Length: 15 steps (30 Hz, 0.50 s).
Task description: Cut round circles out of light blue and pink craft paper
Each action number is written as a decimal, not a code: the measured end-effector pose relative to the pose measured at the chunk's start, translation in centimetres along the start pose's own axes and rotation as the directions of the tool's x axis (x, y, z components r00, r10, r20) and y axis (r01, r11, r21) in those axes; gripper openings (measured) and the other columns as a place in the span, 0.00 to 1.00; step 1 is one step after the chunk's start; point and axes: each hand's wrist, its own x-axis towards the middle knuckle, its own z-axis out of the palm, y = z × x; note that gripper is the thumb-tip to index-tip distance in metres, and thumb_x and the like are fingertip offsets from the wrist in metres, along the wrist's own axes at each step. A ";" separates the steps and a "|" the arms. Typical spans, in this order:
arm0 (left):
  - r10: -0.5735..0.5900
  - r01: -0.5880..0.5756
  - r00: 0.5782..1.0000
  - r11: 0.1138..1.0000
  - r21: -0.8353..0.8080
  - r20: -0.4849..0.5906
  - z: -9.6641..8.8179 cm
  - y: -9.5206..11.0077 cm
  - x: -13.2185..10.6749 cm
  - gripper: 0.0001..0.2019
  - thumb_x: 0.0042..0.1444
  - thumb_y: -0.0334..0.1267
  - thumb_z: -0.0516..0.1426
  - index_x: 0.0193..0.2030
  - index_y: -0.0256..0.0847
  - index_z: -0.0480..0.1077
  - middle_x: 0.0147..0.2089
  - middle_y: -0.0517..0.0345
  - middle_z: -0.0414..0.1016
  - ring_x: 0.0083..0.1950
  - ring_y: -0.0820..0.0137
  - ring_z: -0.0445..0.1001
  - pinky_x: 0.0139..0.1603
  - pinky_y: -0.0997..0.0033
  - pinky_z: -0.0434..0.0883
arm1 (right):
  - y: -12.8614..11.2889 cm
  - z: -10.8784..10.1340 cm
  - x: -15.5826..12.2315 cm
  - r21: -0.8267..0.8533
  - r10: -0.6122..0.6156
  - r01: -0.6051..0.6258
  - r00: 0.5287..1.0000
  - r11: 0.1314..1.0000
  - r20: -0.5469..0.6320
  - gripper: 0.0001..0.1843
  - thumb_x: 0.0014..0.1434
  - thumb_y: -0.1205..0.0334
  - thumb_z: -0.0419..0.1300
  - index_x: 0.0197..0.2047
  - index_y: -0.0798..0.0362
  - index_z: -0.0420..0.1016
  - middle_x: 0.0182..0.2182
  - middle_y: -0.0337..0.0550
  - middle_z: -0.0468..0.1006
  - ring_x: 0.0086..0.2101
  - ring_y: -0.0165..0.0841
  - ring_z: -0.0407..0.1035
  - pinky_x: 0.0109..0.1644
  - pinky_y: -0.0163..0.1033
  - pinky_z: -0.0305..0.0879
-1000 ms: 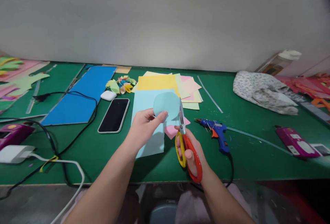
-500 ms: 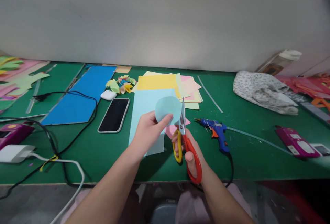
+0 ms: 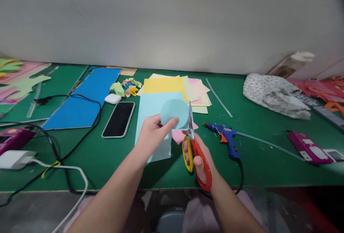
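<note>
My left hand point(image 3: 153, 136) pinches a light blue rounded paper piece point(image 3: 174, 112), held up over a light blue sheet point(image 3: 152, 107) on the green table point(image 3: 249, 147). My right hand point(image 3: 200, 158) grips red and yellow scissors point(image 3: 195, 150), thumb and fingers through the handles. The blades point(image 3: 190, 120) point up along the right edge of the rounded piece. A pink paper scrap point(image 3: 178, 136) lies beneath the scissors.
Yellow, pink and cream sheets point(image 3: 174, 88) lie behind. A phone point(image 3: 118, 119), a white earbud case point(image 3: 113, 99), folded paper petals point(image 3: 126, 87) and a blue board point(image 3: 86, 97) lie left. A blue glue gun point(image 3: 225, 138) lies right. Cables point(image 3: 59, 147) and a cloth point(image 3: 274, 95) flank them.
The rounded blue piece has turned slightly in my left hand and the scissors have shifted a little along its right edge. Everything else on the table is unchanged.
</note>
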 end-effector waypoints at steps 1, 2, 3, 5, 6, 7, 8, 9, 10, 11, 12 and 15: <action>0.002 -0.002 1.000 1.000 0.001 -0.015 -0.1 0.0 0.1 0.17 0.49 0.48 0.59 0.20 0.37 0.65 0.19 0.64 0.59 0.22 0.77 0.56 0.22 0.77 0.55 | -0.1 0.0 0.0 -0.005 0.005 -0.005 1.000 1.000 0.000 0.52 0.36 0.22 0.54 0.55 0.50 0.66 0.29 0.37 0.62 0.22 0.26 0.53 0.23 0.35 0.55; 0.007 -0.007 1.000 1.000 0.003 -0.028 -0.1 -0.1 0.1 0.17 0.49 0.48 0.59 0.19 0.37 0.64 0.19 0.65 0.58 0.22 0.78 0.55 0.21 0.77 0.54 | -0.1 0.0 0.0 -0.013 0.009 -0.009 1.000 1.000 -0.001 0.52 0.35 0.22 0.54 0.55 0.50 0.66 0.29 0.37 0.62 0.22 0.26 0.54 0.23 0.35 0.55; 0.015 -0.015 0.999 1.000 0.005 -0.039 -0.2 -0.1 0.2 0.17 0.49 0.47 0.59 0.19 0.38 0.64 0.19 0.65 0.58 0.22 0.78 0.55 0.21 0.77 0.53 | -0.1 0.0 0.0 -0.020 0.012 -0.012 1.000 1.000 -0.004 0.52 0.35 0.22 0.54 0.55 0.51 0.66 0.29 0.37 0.63 0.22 0.27 0.54 0.24 0.35 0.55; 0.029 -0.029 0.998 1.000 0.001 -0.053 -0.3 -0.2 0.3 0.16 0.49 0.46 0.59 0.19 0.38 0.64 0.19 0.65 0.58 0.22 0.78 0.55 0.21 0.77 0.53 | 0.0 -0.1 0.0 -0.020 0.007 -0.007 1.000 1.000 -0.009 0.52 0.36 0.22 0.54 0.55 0.51 0.66 0.29 0.38 0.63 0.22 0.27 0.54 0.23 0.35 0.55; 0.035 -0.035 0.998 0.999 -0.008 -0.058 -0.3 -0.3 0.4 0.16 0.49 0.45 0.59 0.19 0.38 0.64 0.19 0.65 0.58 0.22 0.78 0.55 0.21 0.77 0.54 | 0.1 -0.1 -0.1 -0.015 0.003 -0.003 1.000 1.000 -0.007 0.52 0.36 0.22 0.55 0.56 0.50 0.66 0.29 0.38 0.63 0.22 0.27 0.54 0.23 0.34 0.54; 0.039 -0.041 0.997 0.999 -0.021 -0.063 -0.4 -0.3 0.4 0.15 0.49 0.44 0.59 0.19 0.38 0.64 0.19 0.65 0.58 0.22 0.78 0.55 0.21 0.77 0.54 | 0.1 -0.2 -0.1 -0.009 0.000 0.000 1.000 1.000 0.001 0.51 0.37 0.23 0.55 0.56 0.50 0.66 0.28 0.38 0.63 0.22 0.27 0.54 0.23 0.34 0.54; 0.045 -0.048 0.996 0.998 -0.035 -0.071 -0.4 -0.3 0.5 0.15 0.49 0.44 0.59 0.18 0.38 0.64 0.18 0.65 0.58 0.22 0.78 0.55 0.21 0.77 0.53 | 0.3 -0.2 -0.1 -0.005 -0.003 0.003 1.000 1.000 0.012 0.51 0.38 0.23 0.55 0.56 0.50 0.66 0.28 0.38 0.62 0.22 0.26 0.54 0.22 0.34 0.54; 0.050 -0.054 0.996 0.997 -0.048 -0.078 -0.4 -0.3 0.5 0.15 0.49 0.43 0.59 0.18 0.38 0.64 0.18 0.66 0.57 0.21 0.78 0.54 0.21 0.77 0.53 | 0.4 -0.3 -0.1 -0.007 -0.007 0.007 1.000 1.000 0.021 0.50 0.38 0.23 0.55 0.56 0.50 0.66 0.28 0.38 0.62 0.21 0.26 0.54 0.22 0.34 0.54; 0.055 -0.060 0.995 0.997 -0.055 -0.085 -0.4 -0.3 0.5 0.15 0.49 0.43 0.59 0.18 0.38 0.64 0.18 0.66 0.57 0.21 0.78 0.54 0.21 0.76 0.53 | 0.5 -0.3 0.0 -0.016 -0.008 0.009 1.000 1.000 0.026 0.50 0.38 0.24 0.55 0.56 0.50 0.66 0.28 0.38 0.62 0.21 0.26 0.54 0.21 0.34 0.54; 0.061 -0.066 0.994 0.996 -0.056 -0.092 -0.5 -0.3 0.5 0.15 0.49 0.43 0.59 0.17 0.39 0.63 0.17 0.66 0.56 0.21 0.78 0.53 0.20 0.76 0.52 | 0.6 -0.4 0.0 -0.029 -0.010 0.011 1.000 1.000 0.027 0.50 0.38 0.23 0.55 0.56 0.50 0.66 0.28 0.38 0.62 0.22 0.26 0.54 0.21 0.34 0.54; 0.065 -0.071 0.993 0.996 -0.055 -0.098 -0.5 -0.2 0.6 0.16 0.49 0.43 0.59 0.17 0.39 0.63 0.17 0.66 0.55 0.21 0.78 0.53 0.20 0.76 0.52 | 0.6 -0.4 0.0 -0.041 -0.013 0.014 1.000 0.999 0.024 0.50 0.39 0.23 0.55 0.56 0.50 0.66 0.28 0.38 0.62 0.22 0.27 0.54 0.21 0.33 0.55; 0.073 -0.078 0.992 0.996 -0.044 -0.104 -0.6 -0.2 0.6 0.16 0.49 0.43 0.59 0.17 0.39 0.63 0.17 0.65 0.56 0.21 0.78 0.54 0.20 0.76 0.52 | 0.7 -0.4 0.0 -0.051 -0.026 0.026 1.000 0.998 0.013 0.48 0.40 0.23 0.54 0.55 0.50 0.67 0.28 0.38 0.62 0.22 0.27 0.54 0.20 0.33 0.54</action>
